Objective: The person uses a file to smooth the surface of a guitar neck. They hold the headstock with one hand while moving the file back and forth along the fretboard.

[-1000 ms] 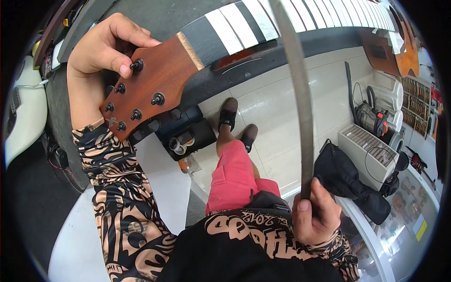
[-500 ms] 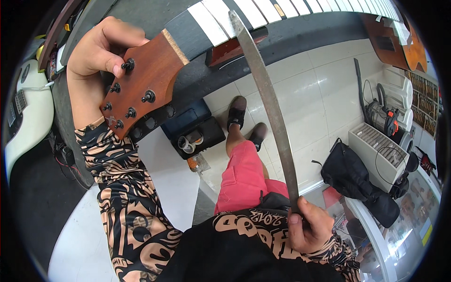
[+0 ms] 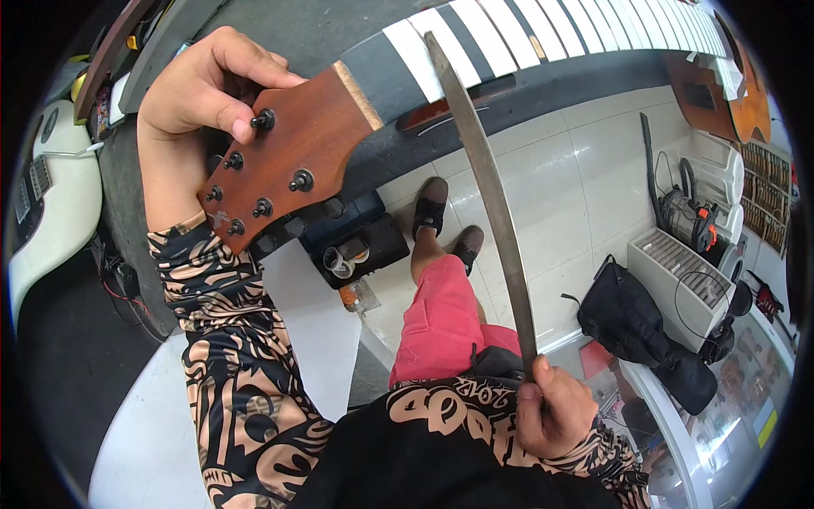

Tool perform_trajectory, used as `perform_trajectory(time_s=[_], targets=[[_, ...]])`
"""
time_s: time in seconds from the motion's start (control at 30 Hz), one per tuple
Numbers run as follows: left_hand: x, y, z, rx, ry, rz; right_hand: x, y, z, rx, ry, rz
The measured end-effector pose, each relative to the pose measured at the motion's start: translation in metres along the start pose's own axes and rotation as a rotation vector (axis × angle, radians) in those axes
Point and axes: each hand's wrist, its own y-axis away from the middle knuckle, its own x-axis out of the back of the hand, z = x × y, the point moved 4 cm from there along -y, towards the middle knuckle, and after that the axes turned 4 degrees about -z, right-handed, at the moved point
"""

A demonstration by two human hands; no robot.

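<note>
Cream-white electric guitar body (image 3: pixel 75 187), far left, left of the left hand (image 3: pixel 199 93). Patterned sleeve (image 3: pixel 246 382) runs down from that wrist. Left hand: closed round the upper side of a brown wooden headstock (image 3: pixel 314 127), thumb tip at a tuning post, other fingers partly hidden. Headstock sits right of and below this hand, six black tuning posts (image 3: pixel 301 181) on its face, pale nut (image 3: pixel 357 95) at its right end. Dark fretboard (image 3: pixel 377 64) next, right of the left hand, white strips (image 3: pixel 414 58) laid crosswise. Black case (image 3: pixel 390 237) lower right of the same hand, open, small round containers inside. Long flat metal bar (image 3: pixel 487 170): up and left from the right hand (image 3: pixel 555 411), tip over the white strips; contact, can't tell. Right hand: narrow pinch, thumb and fingers on the bar's lower end. Black bag (image 3: pixel 623 305), right of and above that hand. Pale box (image 3: pixel 666 293) just past the bag. Brown guitar body (image 3: pixel 750 106) farther up and right of the right hand, by the fretboard's far end.
</note>
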Motion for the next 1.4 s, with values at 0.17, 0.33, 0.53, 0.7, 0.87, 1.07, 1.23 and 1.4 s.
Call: perform_trajectory(time_s=[0.17, 0.33, 0.53, 0.7, 0.87, 1.07, 1.23, 1.4], targets=[[-0.004, 0.002, -0.003, 0.015, 0.021, -0.015, -0.002, -0.060, -0.013, -0.003, 0.080, -0.046], [-0.005, -0.010, 0.003, -0.019, -0.030, -0.027, -0.001, -0.155, -0.022, 0.060, 0.106, 0.038], [-0.002, 0.000, -0.001, -0.052, -0.057, -0.040, 0.005, -0.137, -0.019, 0.014, 0.008, -0.046], [-0.005, -0.003, 0.001, -0.036, -0.029, -0.002, 0.009, -0.028, 0.005, 0.040, -0.045, -0.008], [-0.003, -0.003, 0.000, -0.039, -0.023, 0.015, 0.012, 0.008, 0.007, 0.006, -0.084, -0.051], [-0.003, -0.001, 0.000, -0.026, -0.036, -0.034, 0.015, 0.002, 0.005, -0.008, -0.124, 0.056], [-0.001, 0.000, -0.003, -0.011, -0.013, -0.041, 0.016, 0.017, 0.016, -0.150, -0.236, 0.031], [0.001, 0.001, -0.002, -0.030, -0.039, -0.056, 0.009, 0.024, 0.021, -0.172, -0.221, 0.015]])
